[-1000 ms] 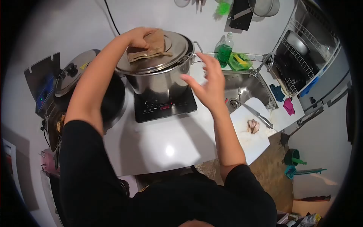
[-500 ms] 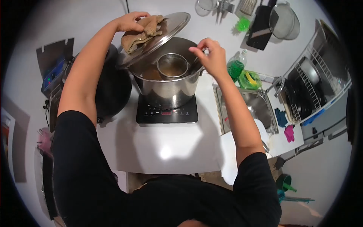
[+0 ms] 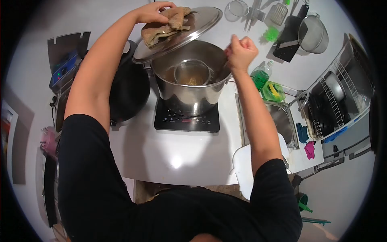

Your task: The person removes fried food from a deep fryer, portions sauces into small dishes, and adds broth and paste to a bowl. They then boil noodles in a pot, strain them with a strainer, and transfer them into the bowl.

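Observation:
My left hand (image 3: 155,13) grips a folded brown cloth (image 3: 171,25) at the top of a steel lid (image 3: 193,30). The lid is tilted above the left and back of a large steel pot (image 3: 189,94). My right hand (image 3: 242,52) is closed at the pot's right rim, round the handle of a round metal strainer (image 3: 192,62). Its ring is in the brownish liquid inside the pot, and most of the handle is hidden. Under the pot stands a black induction cooker (image 3: 186,124) with a lit red display.
A big black pot (image 3: 129,92) stands to the left. To the right are a green soap bottle (image 3: 262,74), a sponge holder (image 3: 273,92), a steel sink (image 3: 284,121) and a dish rack (image 3: 332,88). Utensils hang at the back, including a sieve (image 3: 313,34).
The lid and cloth sit further right and higher in view, as the whole view has shifted. My right hand has turned and moved right, and the strainer lies lower in the liquid.

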The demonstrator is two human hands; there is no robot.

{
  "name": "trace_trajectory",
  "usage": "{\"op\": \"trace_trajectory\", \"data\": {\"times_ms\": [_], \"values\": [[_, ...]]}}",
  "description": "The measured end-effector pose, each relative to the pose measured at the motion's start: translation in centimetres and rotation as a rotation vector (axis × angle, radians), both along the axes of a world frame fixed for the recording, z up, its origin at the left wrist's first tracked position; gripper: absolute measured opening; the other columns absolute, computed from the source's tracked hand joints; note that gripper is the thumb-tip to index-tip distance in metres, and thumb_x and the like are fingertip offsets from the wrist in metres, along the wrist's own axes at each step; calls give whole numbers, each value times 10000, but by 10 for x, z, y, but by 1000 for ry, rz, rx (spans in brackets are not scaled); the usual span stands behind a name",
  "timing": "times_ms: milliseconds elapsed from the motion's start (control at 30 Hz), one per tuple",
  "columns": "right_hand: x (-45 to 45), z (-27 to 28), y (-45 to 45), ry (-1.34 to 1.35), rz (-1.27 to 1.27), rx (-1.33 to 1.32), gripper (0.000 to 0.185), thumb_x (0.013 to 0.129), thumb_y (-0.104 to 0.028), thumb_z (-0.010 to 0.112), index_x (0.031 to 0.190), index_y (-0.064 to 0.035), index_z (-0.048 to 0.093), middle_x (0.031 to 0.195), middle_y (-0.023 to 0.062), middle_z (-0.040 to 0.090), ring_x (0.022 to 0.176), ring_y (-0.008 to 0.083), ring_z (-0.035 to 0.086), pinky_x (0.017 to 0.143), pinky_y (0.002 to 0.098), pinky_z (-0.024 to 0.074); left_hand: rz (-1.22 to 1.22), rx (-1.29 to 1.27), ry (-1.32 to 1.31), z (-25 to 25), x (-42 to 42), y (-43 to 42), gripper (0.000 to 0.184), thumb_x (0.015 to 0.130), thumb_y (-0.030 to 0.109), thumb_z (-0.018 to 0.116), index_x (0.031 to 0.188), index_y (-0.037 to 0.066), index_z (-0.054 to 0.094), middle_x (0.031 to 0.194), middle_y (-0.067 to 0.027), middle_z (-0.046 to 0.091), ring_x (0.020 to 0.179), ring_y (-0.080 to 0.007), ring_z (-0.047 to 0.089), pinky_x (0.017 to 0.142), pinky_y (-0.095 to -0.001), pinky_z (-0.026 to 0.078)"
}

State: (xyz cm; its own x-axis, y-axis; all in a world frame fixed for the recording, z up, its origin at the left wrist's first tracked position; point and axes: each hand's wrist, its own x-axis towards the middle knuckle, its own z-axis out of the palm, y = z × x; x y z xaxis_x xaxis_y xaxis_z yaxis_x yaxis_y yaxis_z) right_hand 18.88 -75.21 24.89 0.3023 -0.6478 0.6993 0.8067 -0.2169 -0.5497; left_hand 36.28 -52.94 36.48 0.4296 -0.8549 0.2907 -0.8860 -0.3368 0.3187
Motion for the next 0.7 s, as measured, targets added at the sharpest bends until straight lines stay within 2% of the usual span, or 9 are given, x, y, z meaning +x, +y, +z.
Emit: {"op": "trace_trajectory", "data": {"times_ms": [100,167,200,367,433,467,600,700], "values": [[4,0,-14,52,59,64,397,738,7,559,518,-116,253,440,-20,382,349,68,394,315,234,319,28,76,58,-1,-5,0,650,615,234,646,1207,65,440,1153,-152,507,1055,-275,489,884,-377,413],[12,-5,-9,-64,-105,-27,397,747,13,553,524,-116,251,436,-10,388,344,68,388,309,232,314,22,35,92,-5,-2,-6,637,614,220,644,1205,86,449,1163,-163,500,1071,-277,481,905,-373,406],[8,-8,4,-28,31,59,404,758,15,549,523,-120,249,440,-9,387,350,66,382,312,231,313,20,31,92,-6,-2,-8,637,614,220,644,1205,86,449,1163,-163,500,1071,-277,481,905,-373,406],[10,-9,-21,45,0,-2,406,782,26,539,563,-136,238,452,2,374,348,96,392,312,263,333,92,59,13,-1,-8,-4,645,607,228,648,1207,98,448,1176,-176,490,1087,-286,471,917,-376,400],[18,-15,-13,-62,15,51,424,768,10,547,521,-126,231,438,-17,375,346,76,392,309,242,326,78,49,4,1,-7,-5,647,605,228,649,1205,95,447,1169,-175,493,1075,-287,476,916,-376,401],[5,-12,0,-53,106,75,437,770,11,562,528,-126,225,436,-13,362,352,78,391,313,249,330,77,38,-7,2,-7,-3,648,603,229,649,1203,91,447,1162,-174,496,1063,-287,482,914,-377,402],[-48,5,5,-147,77,0,458,784,27,558,542,-130,201,431,-7,339,351,80,366,315,254,324,65,44,-10,7,-4,2,649,598,218,645,1199,81,444,1152,-175,498,1044,-286,489,906,-372,406],[-83,10,3,-309,213,-94,454,807,70,509,561,-124,181,425,5,326,348,75,319,314,257,306,24,-48,64,6,6,3,646,594,206,640,1197,77,445,1147,-174,502,1041,-284,491,893,-367,411]]}}
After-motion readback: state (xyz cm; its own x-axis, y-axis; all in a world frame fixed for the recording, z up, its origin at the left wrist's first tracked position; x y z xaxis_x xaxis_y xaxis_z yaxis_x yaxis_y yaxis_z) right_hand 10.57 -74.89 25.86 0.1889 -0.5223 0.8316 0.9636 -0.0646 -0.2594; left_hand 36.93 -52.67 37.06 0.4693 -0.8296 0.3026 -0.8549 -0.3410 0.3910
